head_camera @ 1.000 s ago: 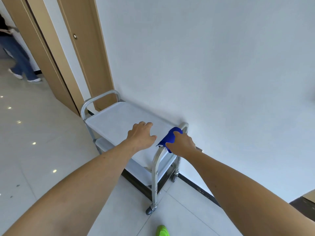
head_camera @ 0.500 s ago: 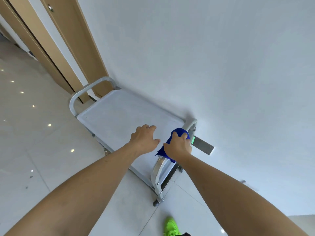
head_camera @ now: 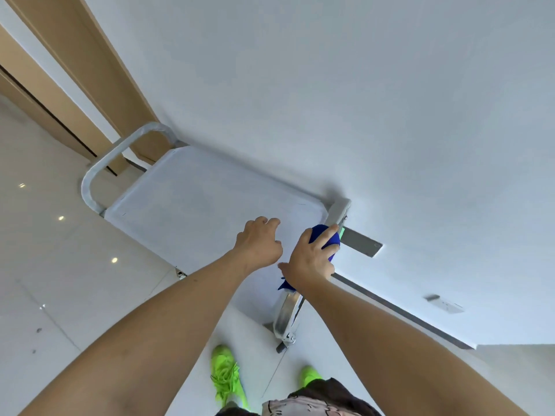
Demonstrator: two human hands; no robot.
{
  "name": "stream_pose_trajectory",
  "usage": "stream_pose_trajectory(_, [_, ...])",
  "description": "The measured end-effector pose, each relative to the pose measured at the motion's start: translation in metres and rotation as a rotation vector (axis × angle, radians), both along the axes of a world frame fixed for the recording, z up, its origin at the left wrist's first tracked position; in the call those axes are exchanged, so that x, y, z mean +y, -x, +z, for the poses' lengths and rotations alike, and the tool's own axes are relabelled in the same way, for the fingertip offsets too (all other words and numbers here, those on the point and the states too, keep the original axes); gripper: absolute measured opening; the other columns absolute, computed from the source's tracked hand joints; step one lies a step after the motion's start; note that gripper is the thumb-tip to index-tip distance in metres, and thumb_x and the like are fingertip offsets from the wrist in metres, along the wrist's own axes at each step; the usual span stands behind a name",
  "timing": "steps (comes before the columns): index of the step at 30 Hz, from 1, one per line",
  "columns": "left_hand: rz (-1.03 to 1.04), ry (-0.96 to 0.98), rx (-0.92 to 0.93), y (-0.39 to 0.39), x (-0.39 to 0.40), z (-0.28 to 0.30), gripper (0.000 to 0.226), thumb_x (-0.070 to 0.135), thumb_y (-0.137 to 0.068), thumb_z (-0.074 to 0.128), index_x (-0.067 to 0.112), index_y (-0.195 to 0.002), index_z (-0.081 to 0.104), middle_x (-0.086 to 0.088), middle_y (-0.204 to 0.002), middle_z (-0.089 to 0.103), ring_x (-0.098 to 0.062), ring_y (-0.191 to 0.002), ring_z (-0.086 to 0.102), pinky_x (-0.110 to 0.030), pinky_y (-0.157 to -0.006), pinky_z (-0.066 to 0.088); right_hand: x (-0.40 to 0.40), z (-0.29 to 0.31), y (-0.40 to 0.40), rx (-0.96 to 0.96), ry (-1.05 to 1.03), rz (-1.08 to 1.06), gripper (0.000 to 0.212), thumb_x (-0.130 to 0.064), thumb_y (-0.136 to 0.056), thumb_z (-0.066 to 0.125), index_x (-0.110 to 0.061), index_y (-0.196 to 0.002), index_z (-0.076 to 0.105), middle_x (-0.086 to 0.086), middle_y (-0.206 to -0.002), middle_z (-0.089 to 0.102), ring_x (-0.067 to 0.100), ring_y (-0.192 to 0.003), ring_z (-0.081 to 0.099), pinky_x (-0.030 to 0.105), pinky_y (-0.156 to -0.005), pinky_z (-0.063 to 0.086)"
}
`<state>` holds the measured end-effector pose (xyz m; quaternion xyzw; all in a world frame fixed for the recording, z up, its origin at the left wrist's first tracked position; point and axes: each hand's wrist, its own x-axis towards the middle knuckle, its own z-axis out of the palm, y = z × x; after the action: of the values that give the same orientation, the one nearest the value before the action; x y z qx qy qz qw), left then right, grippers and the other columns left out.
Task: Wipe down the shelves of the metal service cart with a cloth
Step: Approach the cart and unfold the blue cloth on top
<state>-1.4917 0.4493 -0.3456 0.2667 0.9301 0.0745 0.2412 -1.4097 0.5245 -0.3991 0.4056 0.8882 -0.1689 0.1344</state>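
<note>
smooth metal cart with rounded tube handles stands against the wall. right hand grips a crumpled blue cloth on the near handle; left hand hovers loosely curled, empty, above the top shelf.

No text, label, brand or number can be read on anything in view.

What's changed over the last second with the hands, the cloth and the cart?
The view tipped down and closer; green shoes now show. The right hand keeps its grip on the blue cloth at the cart's near handle. The left hand stays open over the top shelf. The cart hasn't moved.
</note>
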Motion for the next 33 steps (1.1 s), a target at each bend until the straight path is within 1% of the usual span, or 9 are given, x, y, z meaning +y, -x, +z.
stream_pose_trajectory(2, [-0.040,-0.002,-0.020,0.012,0.002,-0.004,0.063,0.023,-0.091,0.050,0.021,-0.150,0.030,-0.007,-0.155,0.032,-0.030,-0.139,0.032,-0.044,-0.107,0.039,-0.003,-0.001,0.005,-0.030,-0.039,-0.026,0.094,-0.027,-0.076,0.077,-0.014,-0.149,0.020,0.032,-0.152,-0.023,0.051,-0.135,0.021,0.046,-0.073,0.060])
stream_pose_trajectory(3, [-0.063,-0.003,-0.028,0.019,0.002,-0.007,0.063,0.022,-0.090,0.050,0.021,-0.150,0.030,-0.007,-0.154,0.033,-0.030,-0.138,0.032,-0.043,-0.107,0.039,-0.004,-0.001,0.008,-0.040,-0.055,-0.036,0.090,-0.021,-0.075,0.074,-0.013,-0.148,0.022,0.032,-0.152,-0.022,0.051,-0.133,0.023,0.045,-0.071,0.060])
stream_pose_trajectory(8, [-0.206,-0.019,-0.066,0.050,0.006,-0.018,0.064,0.018,-0.087,0.049,0.019,-0.149,0.033,-0.009,-0.148,0.038,-0.030,-0.134,0.035,-0.042,-0.103,0.041,-0.008,-0.002,0.011,-0.051,-0.096,-0.103,0.081,-0.012,-0.073,0.071,-0.015,-0.142,0.028,0.028,-0.154,-0.017,0.047,-0.126,0.029,0.039,-0.068,0.058])
stream_pose_trajectory(14, [-0.386,-0.031,-0.112,0.075,-0.001,-0.024,0.063,0.018,-0.087,0.047,0.020,-0.149,0.033,-0.007,-0.147,0.038,-0.030,-0.133,0.034,-0.042,-0.101,0.042,-0.018,0.004,0.015,-0.018,-0.119,-0.220,0.082,-0.005,-0.073,0.070,-0.024,-0.142,0.030,0.020,-0.155,-0.015,0.040,-0.123,0.033,0.038,-0.073,0.055])
stream_pose_trajectory(18, [-0.467,-0.039,-0.128,0.095,-0.014,-0.024,0.063,0.018,-0.088,0.046,0.020,-0.149,0.032,-0.007,-0.147,0.038,-0.030,-0.134,0.033,-0.041,-0.100,0.041,-0.031,0.012,0.018,-0.007,-0.108,-0.316,0.076,-0.005,-0.075,0.071,-0.026,-0.138,0.034,0.017,-0.155,-0.001,0.039,-0.121,0.036,0.043,-0.082,0.054])
stream_pose_trajectory(20, [-0.475,-0.042,-0.134,0.104,-0.021,-0.024,0.062,0.018,-0.088,0.045,0.020,-0.149,0.032,-0.008,-0.147,0.037,-0.030,-0.133,0.033,-0.042,-0.100,0.042,-0.039,0.014,0.018,-0.009,-0.137,-0.342,0.070,-0.006,-0.079,0.066,-0.026,-0.139,0.035,0.016,-0.151,0.007,0.038,-0.118,0.038,0.043,-0.084,0.052])
stream_pose_trajectory(22, [-0.462,-0.050,-0.142,0.111,-0.027,-0.023,0.062,0.019,-0.089,0.045,0.020,-0.149,0.031,-0.008,-0.148,0.037,-0.030,-0.134,0.033,-0.044,-0.100,0.044,-0.046,0.016,0.017,-0.009,-0.167,-0.357,0.067,-0.007,-0.081,0.064,-0.025,-0.138,0.035,0.016,-0.148,0.012,0.037,-0.116,0.040,0.042,-0.086,0.050])
stream_pose_trajectory(28, [-0.434,-0.075,-0.145,0.109,-0.041,-0.015,0.061,0.020,-0.089,0.045,0.021,-0.149,0.032,-0.008,-0.147,0.037,-0.030,-0.132,0.035,-0.045,-0.099,0.046,-0.063,0.022,0.007,0.026,-0.207,-0.373,0.056,-0.010,-0.083,0.062,-0.023,-0.132,0.040,0.014,-0.137,0.025,0.033,-0.107,0.042,0.040,-0.083,0.047])
stream_pose_trajectory(33, [-0.443,-0.094,-0.137,0.089,-0.052,-0.004,0.061,0.022,-0.089,0.046,0.021,-0.148,0.033,-0.008,-0.145,0.039,-0.029,-0.130,0.037,-0.044,-0.096,0.047,-0.075,0.030,-0.004,0.098,-0.219,-0.374,0.047,-0.009,-0.083,0.061,-0.020,-0.126,0.046,0.014,-0.133,0.031,0.030,-0.104,0.042,0.036,-0.077,0.042])
